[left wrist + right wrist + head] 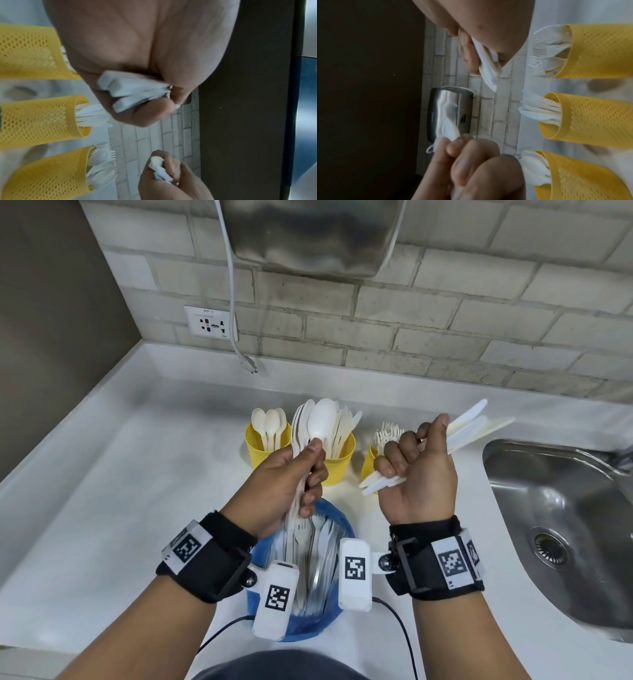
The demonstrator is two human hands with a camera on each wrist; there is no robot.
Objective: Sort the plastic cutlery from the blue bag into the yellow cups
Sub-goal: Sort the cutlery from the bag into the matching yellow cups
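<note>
Sorting midway: both hands loaded, bag not empty.
Head: left hand (284, 484) clenches a mixed bunch (318, 422) above the blue bag (337, 525), which still holds cutlery; right hand (416, 474) clenches knives (476, 422) right of it. Three yellow cups (339, 463) behind the bag are part-filled. Left wrist: fingers (150, 115) wrap handle ends. Right wrist: spoons, knives, forks sit in separate cups.

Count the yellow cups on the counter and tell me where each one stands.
3, in a row behind the blue bag: the left cup with spoons, the middle cup with knives, and the right cup with forks, mostly hidden behind the right hand.
</note>
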